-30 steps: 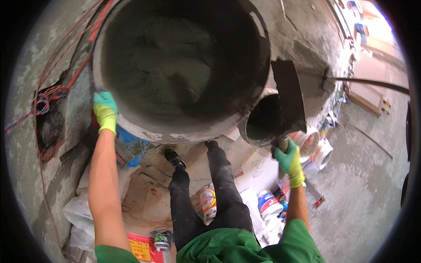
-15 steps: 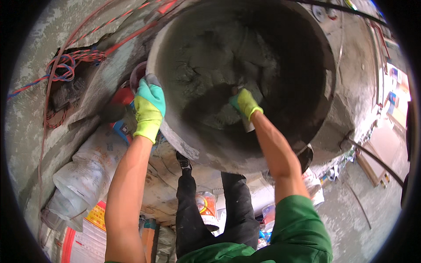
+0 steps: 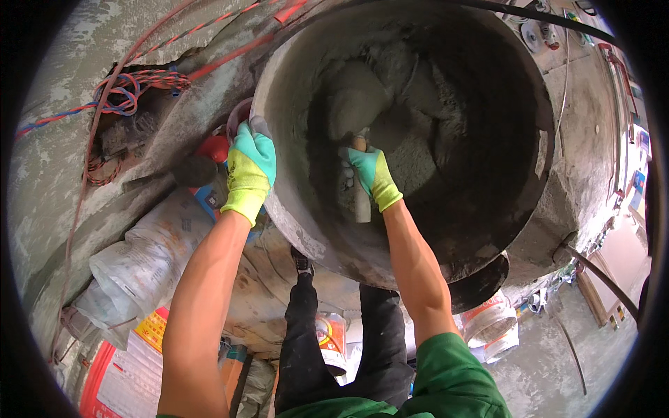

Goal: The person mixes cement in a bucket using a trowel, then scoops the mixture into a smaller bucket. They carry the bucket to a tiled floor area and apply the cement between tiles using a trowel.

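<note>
The trowel is inside the tub, its handle gripped by the right hand; the left hand has its fingers curled over the tub's left rim. The trowel looks stiff, probably heavy when loaded with the thick grey mortar; the handle is the place to hold. Below the tub, a bucket carries an orange-and-white label; left of the tub, a pale sack's print is too faint to read.
</note>
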A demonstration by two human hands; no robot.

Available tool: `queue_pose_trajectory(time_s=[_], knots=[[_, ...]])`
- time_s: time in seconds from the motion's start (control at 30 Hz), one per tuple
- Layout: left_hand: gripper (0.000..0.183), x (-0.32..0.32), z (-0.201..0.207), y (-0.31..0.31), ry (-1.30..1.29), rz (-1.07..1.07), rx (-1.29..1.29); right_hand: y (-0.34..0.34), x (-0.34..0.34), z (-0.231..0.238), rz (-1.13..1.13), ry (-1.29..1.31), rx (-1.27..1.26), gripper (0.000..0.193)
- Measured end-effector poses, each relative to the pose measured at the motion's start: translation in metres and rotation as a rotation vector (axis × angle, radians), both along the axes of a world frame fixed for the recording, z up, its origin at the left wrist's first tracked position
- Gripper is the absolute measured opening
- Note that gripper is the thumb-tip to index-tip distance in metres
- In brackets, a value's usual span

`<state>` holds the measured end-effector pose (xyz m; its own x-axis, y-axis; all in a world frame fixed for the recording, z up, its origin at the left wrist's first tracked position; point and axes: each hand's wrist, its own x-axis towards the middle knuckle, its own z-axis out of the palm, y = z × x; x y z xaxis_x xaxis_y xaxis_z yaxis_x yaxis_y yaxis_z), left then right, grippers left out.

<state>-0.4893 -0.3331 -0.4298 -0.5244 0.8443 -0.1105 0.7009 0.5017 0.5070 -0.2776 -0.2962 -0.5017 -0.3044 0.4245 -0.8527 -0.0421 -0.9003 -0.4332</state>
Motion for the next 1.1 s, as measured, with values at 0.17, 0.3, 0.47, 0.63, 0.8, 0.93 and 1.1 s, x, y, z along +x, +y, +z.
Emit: queue_pose_trajectory(time_s=[0.17, 0.3, 0.47, 0.63, 0.8, 0.93, 1.1], knots=[[0.039, -0.001, 0.001, 0.002, 0.044, 0.001, -0.092, 0.005, 0.019, 0.031, 0.023, -0.113, 0.21, 0.017], [0.037, -0.002, 0.0, 0.004, 0.137, -0.049, -0.089, -0.004, 0.055, 0.082, 0.074, -0.274, 0.46, 0.017], [0.039, -0.006, -0.014, 0.004, 0.174, -0.045, 0.019, -0.059, 0.119, 0.188, -0.043, -0.348, 0.38, 0.02], [0.039, -0.014, -0.027, 0.005, 0.259, -0.105, 0.087, -0.156, 0.186, 0.297, -0.073, -0.756, 0.536, 0.014], [0.046, -0.02, -0.031, 0.008, 0.166, -0.095, 0.028, -0.281, 0.243, 0.297, -0.165, -1.214, 0.51, 0.011], [0.051, -0.025, -0.029, 0.01, 0.151, -0.12, 0.017, -0.325, 0.27, 0.187, -0.089, -1.219, 0.234, 0.011], [0.051, -0.029, -0.032, 0.012, 0.026, -0.036, -0.045, -0.324, 0.279, 0.127, -0.209, -0.984, -0.194, 0.016]])
